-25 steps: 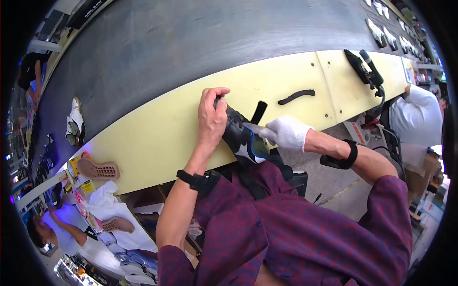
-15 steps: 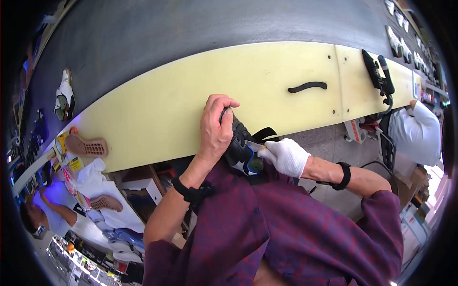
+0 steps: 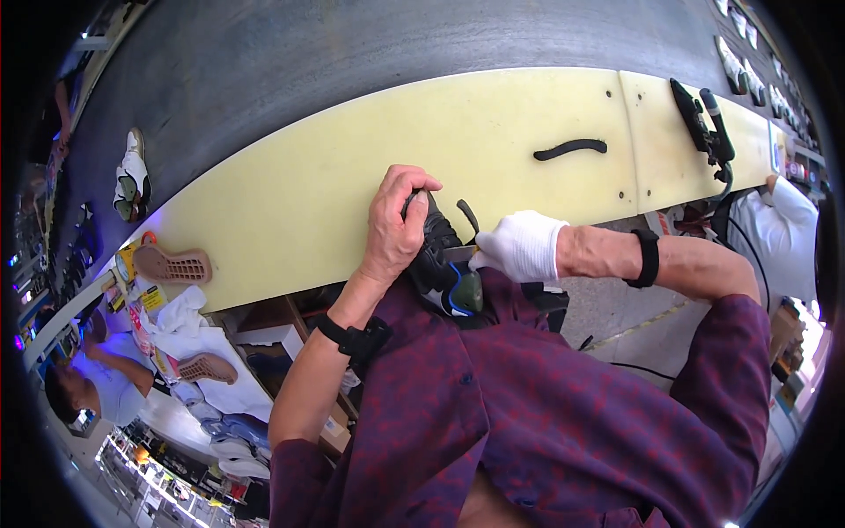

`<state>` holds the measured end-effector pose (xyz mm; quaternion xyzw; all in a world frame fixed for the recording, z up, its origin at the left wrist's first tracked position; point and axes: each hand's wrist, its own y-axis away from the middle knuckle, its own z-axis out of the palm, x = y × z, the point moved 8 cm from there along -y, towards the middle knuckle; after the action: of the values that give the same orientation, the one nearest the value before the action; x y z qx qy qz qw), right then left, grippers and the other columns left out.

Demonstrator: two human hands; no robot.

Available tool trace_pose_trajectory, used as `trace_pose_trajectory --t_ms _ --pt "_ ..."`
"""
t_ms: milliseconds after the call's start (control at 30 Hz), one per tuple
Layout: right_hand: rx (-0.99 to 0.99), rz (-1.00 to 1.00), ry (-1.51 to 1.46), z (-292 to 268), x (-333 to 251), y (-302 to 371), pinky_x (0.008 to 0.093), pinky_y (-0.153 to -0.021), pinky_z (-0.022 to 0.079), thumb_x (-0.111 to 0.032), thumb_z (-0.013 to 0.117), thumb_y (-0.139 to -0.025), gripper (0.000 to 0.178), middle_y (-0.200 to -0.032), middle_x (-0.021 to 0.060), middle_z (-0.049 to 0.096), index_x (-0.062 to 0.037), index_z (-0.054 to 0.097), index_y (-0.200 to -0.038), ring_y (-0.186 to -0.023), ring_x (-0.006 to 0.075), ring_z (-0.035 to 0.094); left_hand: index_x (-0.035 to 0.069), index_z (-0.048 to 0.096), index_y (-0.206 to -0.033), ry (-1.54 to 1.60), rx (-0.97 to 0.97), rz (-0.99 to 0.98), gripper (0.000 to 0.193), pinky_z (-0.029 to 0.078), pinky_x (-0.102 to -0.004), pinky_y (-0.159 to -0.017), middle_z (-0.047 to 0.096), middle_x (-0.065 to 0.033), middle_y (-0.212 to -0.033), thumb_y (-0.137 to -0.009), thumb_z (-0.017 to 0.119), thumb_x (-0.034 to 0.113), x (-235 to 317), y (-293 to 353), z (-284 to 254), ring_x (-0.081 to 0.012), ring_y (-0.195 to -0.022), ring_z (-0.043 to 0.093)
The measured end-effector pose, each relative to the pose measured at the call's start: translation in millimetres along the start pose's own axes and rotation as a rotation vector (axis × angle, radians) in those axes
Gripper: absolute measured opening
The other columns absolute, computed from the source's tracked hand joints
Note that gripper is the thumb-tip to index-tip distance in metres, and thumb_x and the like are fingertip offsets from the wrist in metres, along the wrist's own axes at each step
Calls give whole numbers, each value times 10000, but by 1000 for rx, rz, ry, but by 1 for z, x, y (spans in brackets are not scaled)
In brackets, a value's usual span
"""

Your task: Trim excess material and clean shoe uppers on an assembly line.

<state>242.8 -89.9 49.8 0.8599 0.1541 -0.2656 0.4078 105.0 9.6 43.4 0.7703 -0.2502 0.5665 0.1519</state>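
A black shoe upper (image 3: 431,264) with a blue line and a dark green patch is tilted against the bench's near edge, close to my body. My bare left hand (image 3: 398,220) is closed round its far end, the thumb pressed on top. My right hand (image 3: 524,248), in a white knit glove, is closed on a knife; its flat metal blade (image 3: 459,253) lies against the side of the shoe. A thin black strip (image 3: 468,216) sticks up beside the glove; whether it is attached to the shoe or pinched, I cannot tell.
Across the cream bench (image 3: 308,194) lies a curved black strip (image 3: 570,150). A black clamp-like device (image 3: 704,128) sits at right. Brown soles (image 3: 172,264) are at left. Beyond runs a dark belt (image 3: 352,53) with white shoes (image 3: 130,180). Other people (image 3: 766,238) work at both sides.
My right hand has moved slightly up and away from me, its forearm and elbow swinging outward. The black strip by the glove now stands up instead of arching right. My left hand keeps its grip.
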Motion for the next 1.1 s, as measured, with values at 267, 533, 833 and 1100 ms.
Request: trace_pose_trajectory --t_ms 267,533,833,1100 --pt "49 124 -160 14 5 29 530 -784 605 -361 635 -1059 371 -875 259 761 -21 782 -1034 -849 463 762 25 674 -1087 10 -41 29 173 538 -397 -922 641 -139 -1100 -963 563 -21 0 -3 0 -302 -1023 661" --pt "61 135 -108 14 4 22 500 -802 609 -288 623 -1039 272 -907 221 773 -102 820 -1038 -866 426 771 17 673 -1064 5 -32 2 158 538 -392 -938 643 -136 -1105 -957 565 -23 0 -6 3 -300 -1033 663" --pt "262 193 -370 38 -13 28 553 -701 581 -437 625 -1071 460 -750 271 702 -10 720 -927 -732 480 722 10 666 -1040 8 39 -3 146 535 -390 -934 645 -133 -1093 -947 560 -24 2 -1 0 -291 -1021 661" --pt "112 6 -30 8 -3 9 515 -746 618 -401 703 -1010 391 -779 243 746 -16 765 -980 -796 442 772 13 663 -1038 2 -14 7 143 536 -389 -920 642 -135 -1083 -946 561 -27 0 -5 1 -298 -1002 661"
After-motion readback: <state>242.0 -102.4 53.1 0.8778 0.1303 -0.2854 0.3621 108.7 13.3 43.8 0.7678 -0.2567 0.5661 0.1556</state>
